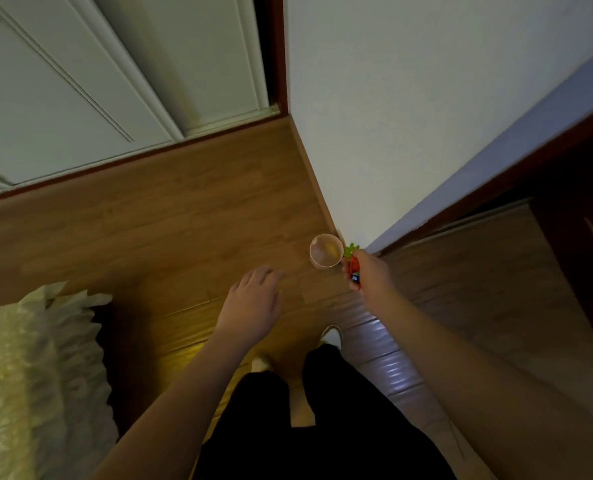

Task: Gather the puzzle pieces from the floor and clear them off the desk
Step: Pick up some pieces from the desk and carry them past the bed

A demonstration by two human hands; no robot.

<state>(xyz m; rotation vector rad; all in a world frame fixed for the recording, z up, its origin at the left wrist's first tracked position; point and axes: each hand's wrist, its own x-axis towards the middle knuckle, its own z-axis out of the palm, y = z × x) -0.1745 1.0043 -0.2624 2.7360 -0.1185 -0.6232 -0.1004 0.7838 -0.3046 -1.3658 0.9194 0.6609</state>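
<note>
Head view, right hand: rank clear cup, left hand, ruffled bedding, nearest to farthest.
1. Clear cup: on the floor by the wall corner, just left of the right hand, which grips colored puzzle pieces.
2. Left hand: open, further left.
3. Ruffled bedding: far left edge.

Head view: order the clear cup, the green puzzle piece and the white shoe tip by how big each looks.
1. Clear cup.
2. White shoe tip, though only part of it shows.
3. Green puzzle piece, held in the right hand, partly hidden.
</note>
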